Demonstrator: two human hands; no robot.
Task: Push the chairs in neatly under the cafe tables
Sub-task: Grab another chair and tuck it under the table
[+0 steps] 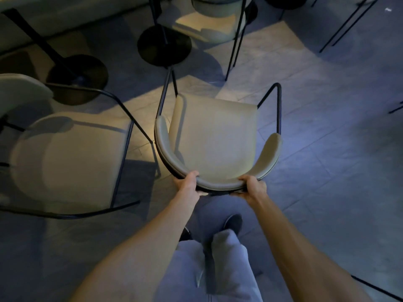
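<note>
Chair [214, 140] with a pale cushioned seat and thin black metal frame is gripped at its curved backrest [218, 184] by both bare hands, the left hand [188, 184] clenched on the left of the rail and the right hand [253, 188] on the right. It is seen on the tiled floor [327, 149], short of a round black table base [164, 45]. A second chair [65, 153] is seen just beside it at left.
</note>
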